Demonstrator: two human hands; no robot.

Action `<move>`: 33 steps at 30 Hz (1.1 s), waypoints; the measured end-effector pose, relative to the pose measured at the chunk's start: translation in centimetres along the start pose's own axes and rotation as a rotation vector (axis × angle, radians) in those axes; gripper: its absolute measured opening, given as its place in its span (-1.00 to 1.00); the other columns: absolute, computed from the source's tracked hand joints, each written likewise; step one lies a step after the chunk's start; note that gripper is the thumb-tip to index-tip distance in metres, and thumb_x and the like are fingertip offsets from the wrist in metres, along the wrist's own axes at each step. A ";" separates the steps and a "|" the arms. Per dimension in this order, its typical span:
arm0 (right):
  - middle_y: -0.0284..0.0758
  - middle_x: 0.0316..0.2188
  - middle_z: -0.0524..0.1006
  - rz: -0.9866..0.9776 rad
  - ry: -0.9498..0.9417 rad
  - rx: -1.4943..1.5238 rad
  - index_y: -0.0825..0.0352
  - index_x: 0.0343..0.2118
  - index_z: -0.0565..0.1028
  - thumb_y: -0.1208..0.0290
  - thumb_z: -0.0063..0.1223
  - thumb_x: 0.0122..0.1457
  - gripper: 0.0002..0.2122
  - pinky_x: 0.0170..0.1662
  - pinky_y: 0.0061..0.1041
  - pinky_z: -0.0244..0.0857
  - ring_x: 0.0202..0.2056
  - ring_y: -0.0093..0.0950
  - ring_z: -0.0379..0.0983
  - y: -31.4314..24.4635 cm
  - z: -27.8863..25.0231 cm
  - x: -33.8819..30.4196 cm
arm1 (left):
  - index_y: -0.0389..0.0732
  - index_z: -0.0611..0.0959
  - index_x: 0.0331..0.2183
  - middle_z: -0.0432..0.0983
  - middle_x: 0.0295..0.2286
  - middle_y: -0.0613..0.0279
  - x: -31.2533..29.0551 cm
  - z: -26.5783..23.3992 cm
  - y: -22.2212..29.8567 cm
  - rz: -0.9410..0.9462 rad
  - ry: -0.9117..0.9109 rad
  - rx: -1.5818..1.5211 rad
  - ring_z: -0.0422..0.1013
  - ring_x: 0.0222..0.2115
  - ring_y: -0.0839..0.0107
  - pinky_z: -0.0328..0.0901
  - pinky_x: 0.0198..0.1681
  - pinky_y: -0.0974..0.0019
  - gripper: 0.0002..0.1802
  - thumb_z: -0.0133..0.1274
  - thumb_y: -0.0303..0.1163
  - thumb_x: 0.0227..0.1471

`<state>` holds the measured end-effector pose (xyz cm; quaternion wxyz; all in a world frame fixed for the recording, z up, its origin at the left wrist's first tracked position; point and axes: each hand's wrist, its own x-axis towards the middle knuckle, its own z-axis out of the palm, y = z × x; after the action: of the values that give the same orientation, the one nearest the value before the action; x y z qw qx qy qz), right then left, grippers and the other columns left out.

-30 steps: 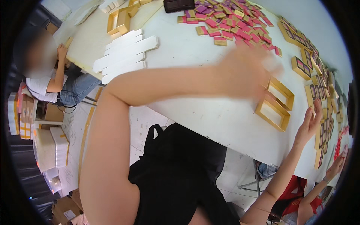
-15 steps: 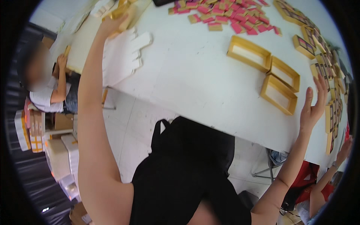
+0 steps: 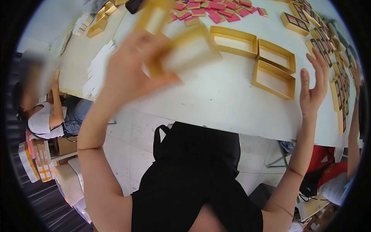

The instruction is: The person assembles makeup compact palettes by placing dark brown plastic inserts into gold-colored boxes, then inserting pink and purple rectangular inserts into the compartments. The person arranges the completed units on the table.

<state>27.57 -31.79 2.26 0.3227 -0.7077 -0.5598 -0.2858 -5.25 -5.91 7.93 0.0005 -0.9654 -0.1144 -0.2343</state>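
Observation:
My left hand [image 3: 133, 65] is raised over the table and grips shallow gold cardboard boxes, smeared by motion. One box [image 3: 191, 52] points toward the right with its pale inside showing; another gold box [image 3: 154, 17] juts upward from the grip. Three open gold boxes rest on the table: a back one [image 3: 235, 53], a right one [image 3: 278, 57] and a near one [image 3: 272, 89], set close together. Just right of these, my right hand [image 3: 313, 87] hovers with fingers spread and holds nothing.
Pink-and-gold small blocks [image 3: 216, 13] lie heaped at the far side. Filled boxes [image 3: 295, 23] line the right side. White folded card pieces [image 3: 98, 69] and more gold boxes [image 3: 96, 29] sit left. Another person [image 3: 46, 116] sits at left; a co-worker's arm [image 3: 353, 112] shows right.
My left hand has come back from the far left toward the middle, carrying gold boxes. My right hand stays open beside the three boxes. The view has shifted slightly.

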 end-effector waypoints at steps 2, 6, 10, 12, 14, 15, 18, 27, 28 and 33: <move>-0.15 0.11 0.44 -0.072 -0.027 0.034 0.31 -0.04 0.54 0.26 0.11 0.22 -0.69 0.17 -0.28 0.19 0.12 -0.20 0.34 -0.7 -0.4 0.2 | -0.08 0.56 0.01 0.42 -0.20 0.11 0.0 2.1 2.9 0.071 -0.145 -0.028 0.42 -0.22 0.16 0.39 -0.21 0.26 -0.05 0.48 0.08 -0.50; -0.12 0.12 0.42 -0.153 -0.074 0.038 0.32 -0.05 0.53 0.24 0.15 0.17 -0.65 0.14 -0.23 0.20 0.09 -0.14 0.34 -1.8 -0.2 -0.2 | -0.42 0.38 0.07 0.37 -0.16 0.06 2.5 5.1 3.2 0.113 0.008 0.094 0.34 -0.19 0.14 0.34 -0.16 0.27 0.15 0.46 0.07 -0.50; -0.08 0.14 0.39 -0.143 -0.138 0.096 0.34 -0.02 0.53 0.23 0.08 0.23 -0.65 0.21 -0.19 0.13 0.16 -0.12 0.30 -2.3 -0.7 -0.4 | -0.41 0.51 -0.06 0.44 -0.33 0.09 0.8 2.1 2.4 0.098 0.232 0.139 0.39 -0.33 0.14 0.33 -0.26 0.22 -0.24 0.41 -0.20 -0.26; -0.09 0.12 0.41 -0.151 -0.101 0.087 0.35 -0.04 0.53 0.25 0.11 0.20 -0.66 0.16 -0.22 0.18 0.10 -0.11 0.33 -2.5 -0.1 0.0 | -0.37 0.59 -0.20 0.45 -0.45 0.13 -3.0 1.1 2.7 0.287 0.217 -0.020 0.40 -0.43 0.16 0.32 -0.36 0.22 -0.57 0.32 -0.44 -0.16; -0.09 0.10 0.42 -0.116 -0.076 0.078 0.37 -0.05 0.52 0.26 0.11 0.20 -0.66 0.13 -0.24 0.20 0.08 -0.12 0.35 -2.6 -0.1 -0.3 | -0.34 0.61 -0.31 0.44 -0.49 0.16 -4.4 1.4 4.3 0.408 0.081 -0.360 0.40 -0.47 0.19 0.31 -0.43 0.23 -0.75 0.24 -0.59 -0.14; -0.08 0.09 0.42 -0.090 -0.059 0.093 0.37 -0.05 0.52 0.25 0.11 0.20 -0.66 0.13 -0.25 0.20 0.08 -0.12 0.35 -2.4 -0.2 -0.2 | -0.32 0.61 -0.34 0.43 -0.48 0.17 -4.1 2.1 5.9 0.376 0.027 -0.525 0.40 -0.46 0.20 0.31 -0.46 0.23 -0.78 0.22 -0.61 -0.14; -0.08 0.08 0.43 -0.059 -0.030 0.131 0.38 -0.03 0.52 0.27 0.09 0.22 -0.66 0.13 -0.28 0.21 0.08 -0.14 0.35 -2.1 -0.5 -0.4 | -0.29 0.61 -0.32 0.43 -0.42 0.18 -3.8 6.1 5.8 0.424 -0.134 -0.645 0.41 -0.41 0.21 0.33 -0.40 0.24 -0.76 0.22 -0.59 -0.14; 0.01 0.02 0.46 -0.188 -0.103 0.234 0.39 -0.11 0.54 -0.08 -0.07 0.25 -0.48 0.21 0.08 0.07 0.06 -0.06 0.38 -2.9 -1.2 -1.1 | -0.18 0.63 -0.19 0.51 -0.22 0.16 2.2 7.2 4.2 0.660 0.049 -0.589 0.47 -0.24 0.25 0.40 -0.22 0.27 -0.60 0.34 -0.30 -0.11; -0.01 0.00 0.48 -0.231 -0.163 0.260 0.37 -0.12 0.54 -0.08 -0.07 0.25 -0.49 0.21 0.14 0.04 0.05 -0.08 0.39 -3.6 -1.3 -1.4 | -0.12 0.63 -0.14 0.53 -0.15 0.16 2.0 7.6 1.9 0.528 0.027 -0.537 0.47 -0.16 0.27 0.40 -0.16 0.30 -0.63 0.30 -0.30 -0.03; -0.25 -0.23 0.57 -0.375 -0.470 0.277 0.29 -0.22 0.57 0.14 0.15 0.10 -0.68 0.20 0.21 0.01 -0.10 -0.26 0.48 -8.2 0.0 -1.5 | -0.14 0.52 0.05 0.51 -0.12 0.07 5.0 8.4 -21.3 -0.380 0.405 0.171 0.46 -0.13 0.20 0.34 0.00 0.14 -0.39 0.26 -0.11 -0.01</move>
<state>19.19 -31.39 2.23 0.2196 -0.5885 -0.7729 -0.0902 -1.84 16.41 1.64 0.0609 -0.8568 -0.3100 -0.4076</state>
